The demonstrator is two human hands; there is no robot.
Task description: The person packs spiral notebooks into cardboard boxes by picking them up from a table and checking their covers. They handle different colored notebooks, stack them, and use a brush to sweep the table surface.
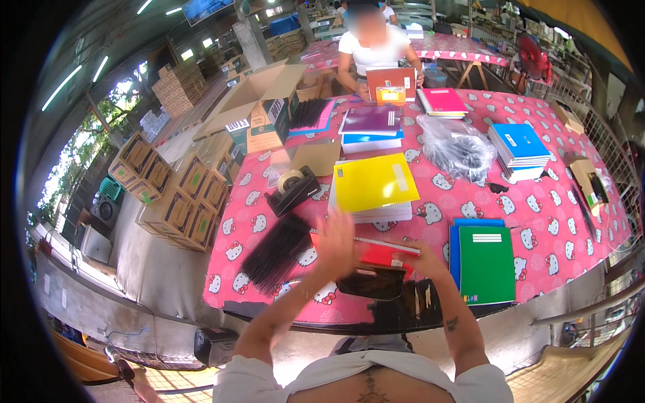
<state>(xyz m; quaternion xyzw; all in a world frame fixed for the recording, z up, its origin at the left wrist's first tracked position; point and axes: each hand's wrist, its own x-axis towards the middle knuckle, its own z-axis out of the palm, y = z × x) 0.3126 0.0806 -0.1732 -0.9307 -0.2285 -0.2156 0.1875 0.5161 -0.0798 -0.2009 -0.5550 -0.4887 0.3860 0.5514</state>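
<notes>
In front of me a red notebook (383,254) stands tilted near the table's front, its pale edge up. My right hand (424,260) grips its right end. My left hand (337,245) is at the left end, fingers stretched upward and slightly blurred; whether its palm touches the cover I cannot tell. Just beyond lies a stack topped by a yellow notebook (376,181). A bundle of thin black strips (277,254) rests left of my left hand, below a black tape dispenser (293,190). Green notebooks (485,265) with blue ones (455,255) lie right of my right hand.
Purple (369,121), pink (442,101) and blue (519,141) notebook stacks stand farther back, around a clear plastic bag (460,148). Opposite, a person (376,50) holds a brown notebook (391,82). An opened carton (265,124) and stacked boxes (185,201) stand to the left.
</notes>
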